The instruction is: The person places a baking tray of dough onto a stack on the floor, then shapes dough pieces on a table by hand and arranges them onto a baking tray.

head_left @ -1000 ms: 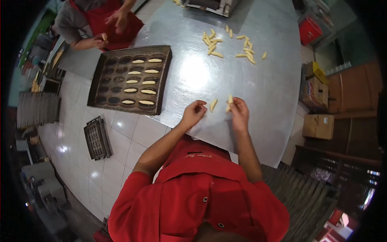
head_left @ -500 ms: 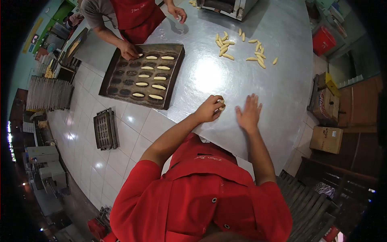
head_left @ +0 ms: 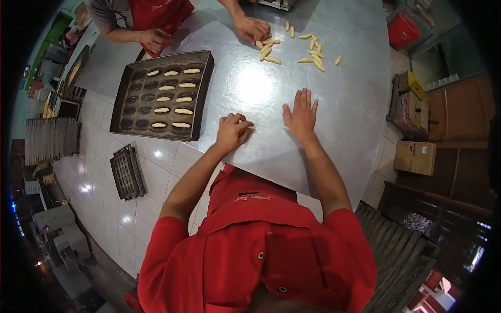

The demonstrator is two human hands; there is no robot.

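My left hand is at the near edge of the metal table, its fingers curled around a small piece of dough whose pale tip pokes out. To its right, my right hand lies flat on the table with fingers stretched forward. A pale bit of dough shows at the thumb side of that palm; the rest is hidden underneath. Beyond my hands lie two loose groups of finger-shaped dough pieces. At left, a dark baking tray holds several dough strips in its oval hollows.
Across the table, a co-worker in a red apron has one hand at the left dough group and the other near the tray's far edge. Stacked moulded trays stand on the floor. A cardboard box stands at right.
The view has shifted. My hands are farther apart, the right one stretched further forward. The co-worker's one hand left the tray, leaving a dough strip there; the other reached the dough pieces.
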